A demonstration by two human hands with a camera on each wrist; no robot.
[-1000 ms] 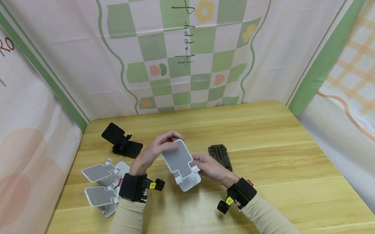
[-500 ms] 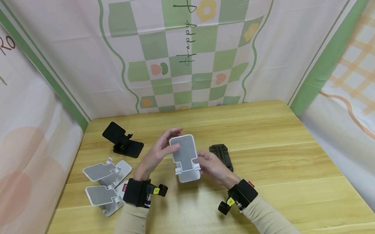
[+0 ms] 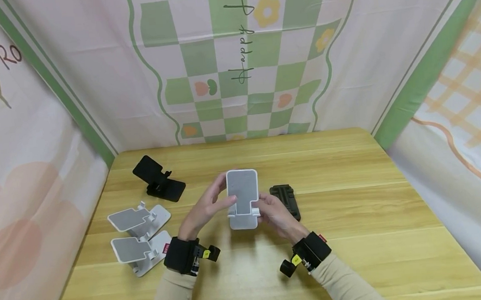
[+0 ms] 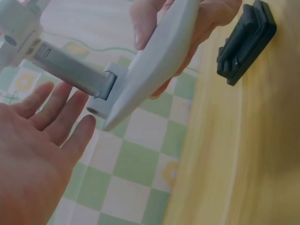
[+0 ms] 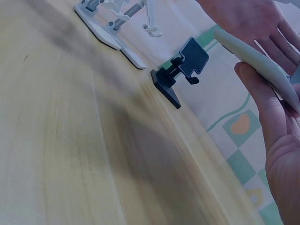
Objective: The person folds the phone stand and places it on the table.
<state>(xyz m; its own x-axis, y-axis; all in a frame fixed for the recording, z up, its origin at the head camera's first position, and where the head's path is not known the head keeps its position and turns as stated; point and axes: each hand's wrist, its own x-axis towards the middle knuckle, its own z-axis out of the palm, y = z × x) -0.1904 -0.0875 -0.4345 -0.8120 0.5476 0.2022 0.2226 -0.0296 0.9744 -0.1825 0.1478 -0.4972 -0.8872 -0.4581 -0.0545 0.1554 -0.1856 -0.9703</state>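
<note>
One white stand [image 3: 243, 189] raised well inside table [image 3: 356, 216] edges; right fingers [image 5: 260, 93] pinch it, left fingers [image 4: 69, 119] extended.

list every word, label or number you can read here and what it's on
"Happy": back curtain, running sideways; further lettering is cut off at the top edge.
"RO": left curtain.
Too small to read: red tags and yellow labels on the wrist gear.
Held white stand: no readable text.
</note>
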